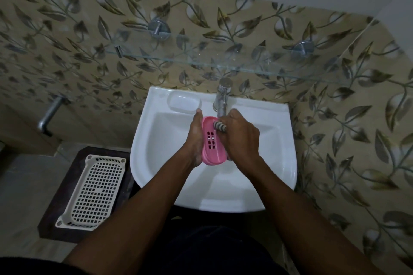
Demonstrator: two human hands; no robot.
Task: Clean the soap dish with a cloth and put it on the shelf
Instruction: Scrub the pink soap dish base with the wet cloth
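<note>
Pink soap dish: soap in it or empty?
No soap: the soap dish shows a bare slotted floor; only the striped cloth touches its far end.

Clear glass wall shelf [223,63], white ceramic basin [156,163] below it, chrome tap [221,98] standing on its back rim, dark brown low platform [48,230] on grey floor [22,185] beside the basin, cream perforated plastic basket [93,192] lying on the platform

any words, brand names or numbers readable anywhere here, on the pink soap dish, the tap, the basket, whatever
None: no word, brand, number or sign can be read in this view.
pink soap dish: drain holes only, no lettering.
striped cloth: stripes only.
tap: plain metal, no mark visible.
white basket: plain grid, no label.
wall tiles: leaf pattern only.
</note>
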